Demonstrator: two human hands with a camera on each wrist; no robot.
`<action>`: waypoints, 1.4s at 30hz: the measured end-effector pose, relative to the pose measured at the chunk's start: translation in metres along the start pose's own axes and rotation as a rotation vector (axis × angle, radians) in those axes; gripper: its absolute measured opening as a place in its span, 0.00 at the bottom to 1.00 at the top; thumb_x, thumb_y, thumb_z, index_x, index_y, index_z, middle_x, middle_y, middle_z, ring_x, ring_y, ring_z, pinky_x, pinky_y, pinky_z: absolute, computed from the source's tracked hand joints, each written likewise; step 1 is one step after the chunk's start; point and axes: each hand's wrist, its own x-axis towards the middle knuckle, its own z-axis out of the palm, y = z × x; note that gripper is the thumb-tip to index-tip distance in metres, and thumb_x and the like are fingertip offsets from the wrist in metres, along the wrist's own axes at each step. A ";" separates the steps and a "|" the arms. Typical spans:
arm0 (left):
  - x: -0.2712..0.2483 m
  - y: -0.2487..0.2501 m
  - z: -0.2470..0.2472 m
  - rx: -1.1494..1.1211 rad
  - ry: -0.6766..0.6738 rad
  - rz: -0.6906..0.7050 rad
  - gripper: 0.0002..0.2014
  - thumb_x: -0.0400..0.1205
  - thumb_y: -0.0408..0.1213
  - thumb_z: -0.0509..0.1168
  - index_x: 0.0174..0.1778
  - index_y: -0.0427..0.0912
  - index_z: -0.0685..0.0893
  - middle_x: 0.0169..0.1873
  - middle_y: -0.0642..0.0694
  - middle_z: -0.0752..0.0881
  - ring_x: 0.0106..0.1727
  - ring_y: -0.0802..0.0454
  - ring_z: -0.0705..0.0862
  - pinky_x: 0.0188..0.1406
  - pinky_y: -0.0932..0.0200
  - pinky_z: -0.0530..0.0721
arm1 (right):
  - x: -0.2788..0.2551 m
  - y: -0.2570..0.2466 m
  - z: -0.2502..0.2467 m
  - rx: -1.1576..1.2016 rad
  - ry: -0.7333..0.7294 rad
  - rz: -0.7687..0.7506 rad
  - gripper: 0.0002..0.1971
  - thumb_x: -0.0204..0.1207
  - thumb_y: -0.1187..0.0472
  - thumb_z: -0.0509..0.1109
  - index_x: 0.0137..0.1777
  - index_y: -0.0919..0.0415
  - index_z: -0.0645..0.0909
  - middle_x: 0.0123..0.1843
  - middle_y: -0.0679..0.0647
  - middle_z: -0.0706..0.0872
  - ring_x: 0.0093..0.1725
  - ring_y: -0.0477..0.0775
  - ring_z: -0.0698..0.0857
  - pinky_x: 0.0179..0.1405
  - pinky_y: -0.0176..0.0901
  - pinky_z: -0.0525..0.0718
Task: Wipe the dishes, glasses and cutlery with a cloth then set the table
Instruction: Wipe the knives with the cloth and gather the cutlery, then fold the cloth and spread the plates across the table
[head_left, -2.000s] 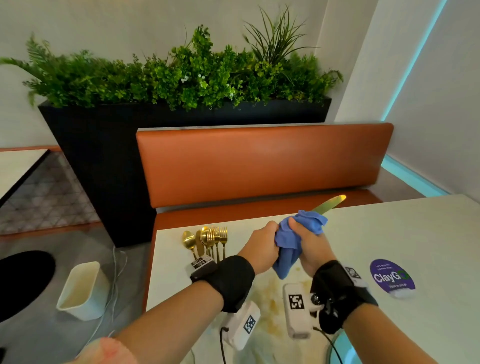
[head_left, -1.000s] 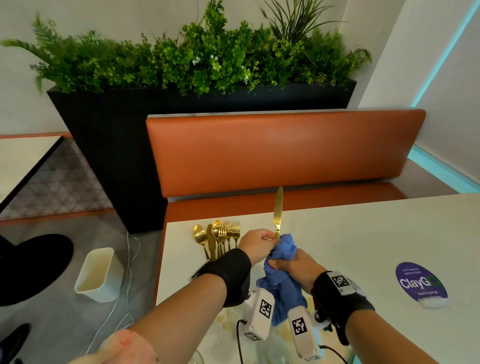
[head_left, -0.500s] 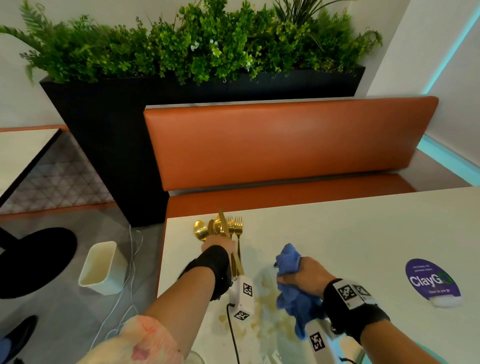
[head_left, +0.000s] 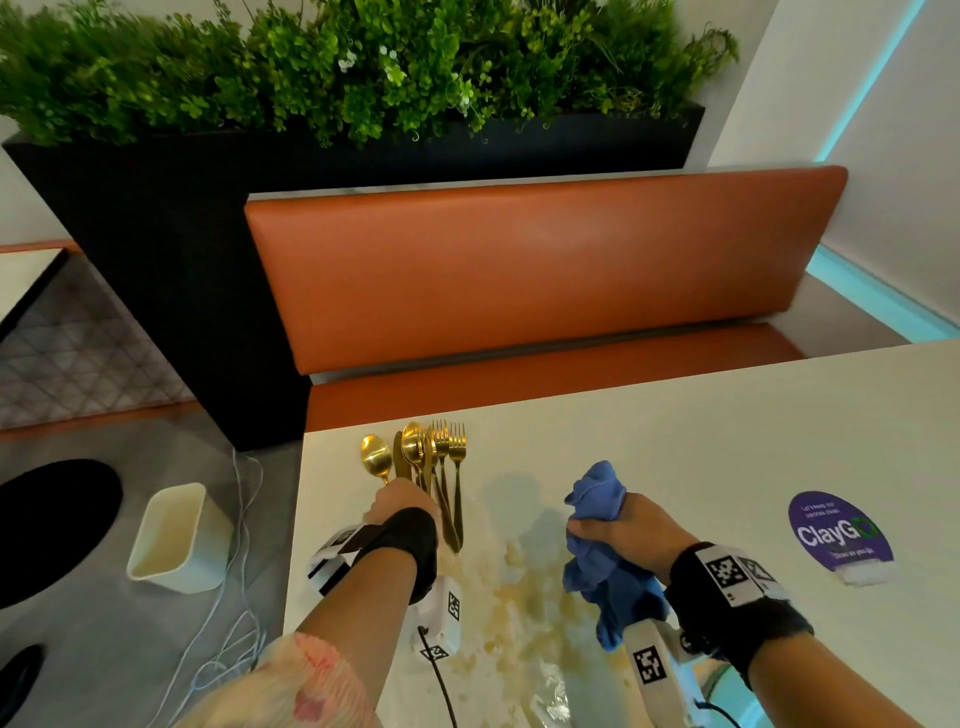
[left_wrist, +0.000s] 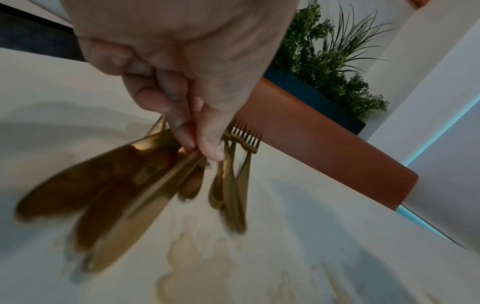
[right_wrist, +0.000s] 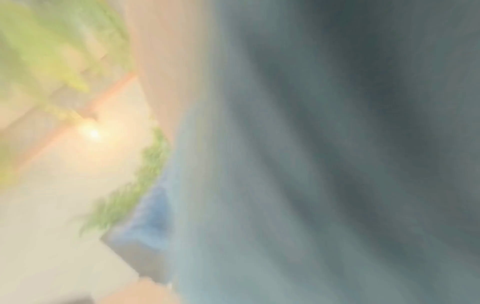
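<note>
Several gold spoons, forks and knives (head_left: 431, 462) lie in a pile at the far left corner of the pale table (head_left: 675, 441). My left hand (head_left: 400, 501) is down on the near ends of that pile. In the left wrist view its thumb and forefinger (left_wrist: 205, 148) pinch a gold knife (left_wrist: 145, 197) among the handles, with the forks (left_wrist: 241, 139) just beyond. My right hand (head_left: 634, 535) grips a bunched blue cloth (head_left: 597, 499) above the table, apart from the cutlery. The right wrist view is a blur, mostly of blue cloth (right_wrist: 311, 164).
A brownish stain (head_left: 519, 597) spreads over the table between my hands. A purple round sticker (head_left: 839, 532) is at the right. An orange bench (head_left: 519, 270) and a black planter stand beyond the table. On the floor at left are a white bin (head_left: 176, 538) and cables (head_left: 234, 623).
My left hand has carried the gold knife from the cloth over to the cutlery pile and lowered it there. My right hand has drawn off to the right with the cloth.
</note>
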 end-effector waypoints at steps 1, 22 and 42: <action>0.000 -0.002 0.000 0.021 0.009 0.005 0.13 0.79 0.47 0.68 0.49 0.40 0.83 0.43 0.44 0.87 0.45 0.46 0.86 0.57 0.50 0.84 | -0.001 -0.001 0.000 0.054 0.004 -0.007 0.06 0.74 0.58 0.73 0.37 0.55 0.82 0.40 0.53 0.87 0.47 0.57 0.86 0.52 0.48 0.84; -0.142 0.095 -0.060 -0.076 -0.169 1.316 0.26 0.78 0.43 0.69 0.72 0.45 0.73 0.65 0.43 0.81 0.64 0.45 0.79 0.66 0.52 0.77 | -0.027 -0.020 -0.024 0.596 0.267 -0.201 0.17 0.69 0.80 0.69 0.52 0.60 0.80 0.46 0.57 0.87 0.48 0.58 0.86 0.51 0.49 0.84; -0.153 0.118 -0.096 -0.149 -0.124 1.257 0.14 0.75 0.32 0.69 0.43 0.49 0.68 0.32 0.52 0.76 0.27 0.55 0.74 0.21 0.62 0.77 | -0.006 0.002 -0.091 0.166 0.117 -0.201 0.08 0.71 0.75 0.71 0.49 0.67 0.84 0.46 0.61 0.86 0.46 0.54 0.85 0.59 0.50 0.80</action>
